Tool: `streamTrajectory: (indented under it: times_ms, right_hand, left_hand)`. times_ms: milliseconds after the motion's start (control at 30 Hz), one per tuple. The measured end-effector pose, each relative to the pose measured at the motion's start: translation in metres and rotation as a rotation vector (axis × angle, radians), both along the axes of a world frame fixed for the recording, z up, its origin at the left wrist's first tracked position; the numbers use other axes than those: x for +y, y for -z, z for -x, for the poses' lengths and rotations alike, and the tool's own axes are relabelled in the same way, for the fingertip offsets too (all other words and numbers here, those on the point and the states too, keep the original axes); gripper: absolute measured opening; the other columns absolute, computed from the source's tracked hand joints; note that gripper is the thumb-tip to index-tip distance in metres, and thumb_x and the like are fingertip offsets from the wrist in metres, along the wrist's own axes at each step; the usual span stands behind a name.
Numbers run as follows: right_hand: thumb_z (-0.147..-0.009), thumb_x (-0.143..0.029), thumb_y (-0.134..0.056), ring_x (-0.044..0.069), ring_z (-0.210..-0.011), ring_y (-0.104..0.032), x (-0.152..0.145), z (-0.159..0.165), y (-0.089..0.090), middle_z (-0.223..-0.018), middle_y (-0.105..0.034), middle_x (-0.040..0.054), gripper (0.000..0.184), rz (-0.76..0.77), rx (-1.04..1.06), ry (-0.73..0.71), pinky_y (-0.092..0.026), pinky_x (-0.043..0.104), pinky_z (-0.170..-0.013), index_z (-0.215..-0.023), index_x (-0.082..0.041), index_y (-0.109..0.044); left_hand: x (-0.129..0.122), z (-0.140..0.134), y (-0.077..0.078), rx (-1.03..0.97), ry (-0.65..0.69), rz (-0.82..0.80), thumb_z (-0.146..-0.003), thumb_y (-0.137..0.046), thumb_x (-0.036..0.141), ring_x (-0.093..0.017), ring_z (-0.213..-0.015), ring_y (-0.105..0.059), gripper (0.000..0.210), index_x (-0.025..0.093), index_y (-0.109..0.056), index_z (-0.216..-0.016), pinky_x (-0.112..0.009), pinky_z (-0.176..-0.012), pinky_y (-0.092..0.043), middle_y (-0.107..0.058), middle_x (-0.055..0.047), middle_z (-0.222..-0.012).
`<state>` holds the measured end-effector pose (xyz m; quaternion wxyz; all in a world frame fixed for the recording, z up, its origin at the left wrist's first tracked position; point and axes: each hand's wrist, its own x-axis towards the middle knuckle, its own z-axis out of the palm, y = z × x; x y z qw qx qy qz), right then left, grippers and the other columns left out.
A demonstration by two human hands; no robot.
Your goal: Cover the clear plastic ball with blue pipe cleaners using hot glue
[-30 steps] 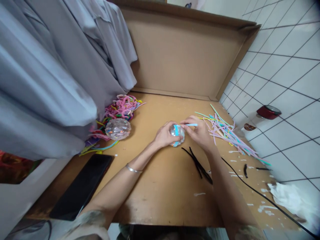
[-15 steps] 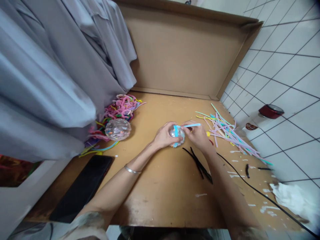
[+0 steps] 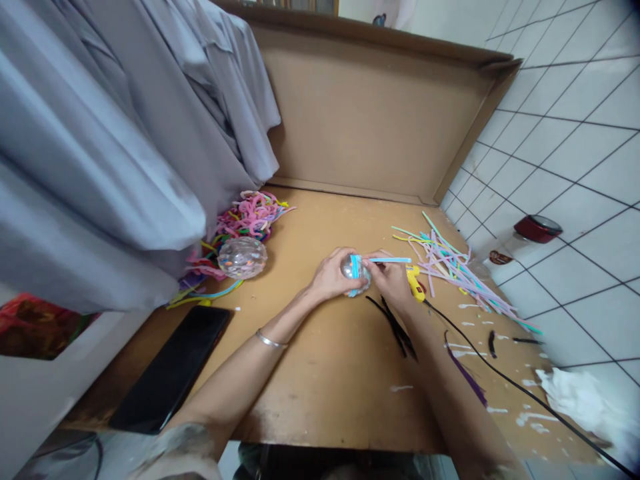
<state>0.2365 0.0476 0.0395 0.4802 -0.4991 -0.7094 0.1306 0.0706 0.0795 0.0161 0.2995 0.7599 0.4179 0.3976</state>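
Blue strip (image 3: 393,260) juts farther right now; left hand (image 3: 331,275) clamps clear ball (image 3: 364,276), right hand (image 3: 394,283) pinches strip. I judge blue banding (image 3: 356,265) partly on, loose end left.

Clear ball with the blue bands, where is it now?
In the head view, the clear ball is just right of centre, held in the left hand, with the right hand close on its right and black strips nearer the wearer.

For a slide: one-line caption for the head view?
Left hand holds a clear ball while right hand pinches a blue strip at its side.
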Motion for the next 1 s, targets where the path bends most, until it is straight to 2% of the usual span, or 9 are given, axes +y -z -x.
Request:
streamTrajectory:
  times_ms: [133, 567, 800, 1000]
  right_hand:
    - [-0.09, -0.036, -0.055, 0.021, -0.084, -0.066, -0.006, -0.002, 0.005, -0.085, -0.072, 0.0046, 0.019, -0.059, 0.036, 0.008, -0.052, 0.035, -0.078, -0.086, -0.023, -0.069]
    - [-0.093, -0.034, -0.056, 0.019, -0.085, -0.065, -0.006, 0.003, 0.01, -0.089, -0.071, 0.0039, 0.018, -0.122, 0.022, -0.007, -0.054, 0.034, -0.079, -0.091, -0.024, -0.07]
    - [-0.093, -0.032, -0.055, 0.019, -0.083, -0.065, -0.007, 0.007, 0.014, -0.087, -0.068, 0.004, 0.016, -0.217, 0.005, 0.022, -0.053, 0.034, -0.076, -0.093, -0.024, -0.068]
    - [-0.092, -0.033, -0.053, 0.02, -0.081, -0.064, -0.009, 0.009, 0.015, -0.083, -0.068, 0.0041, 0.015, -0.221, 0.033, 0.088, -0.054, 0.036, -0.076, -0.091, -0.024, -0.066]
  left_hand:
    - [0.001, -0.002, 0.002, 0.015, 0.029, -0.045, -0.06, -0.081, 0.035, -0.025, -0.107, -0.064, 0.062, 0.023, -0.059, -0.118, -0.038, -0.096, -0.051, -0.065, -0.006, -0.118]
    - [0.004, -0.001, 0.002, -0.018, 0.026, -0.016, -0.061, -0.079, 0.035, -0.024, -0.104, -0.064, 0.061, 0.021, -0.06, -0.117, -0.037, -0.094, -0.052, -0.066, -0.006, -0.116]
    - [0.004, 0.0, 0.001, -0.019, 0.024, -0.004, -0.06, -0.077, 0.03, -0.024, -0.104, -0.064, 0.06, 0.022, -0.059, -0.117, -0.038, -0.095, -0.052, -0.066, -0.005, -0.115]
    - [0.007, 0.0, 0.004, -0.033, 0.024, 0.001, -0.06, -0.078, 0.03, -0.024, -0.104, -0.065, 0.06, 0.021, -0.06, -0.117, -0.038, -0.095, -0.052, -0.066, -0.006, -0.116]
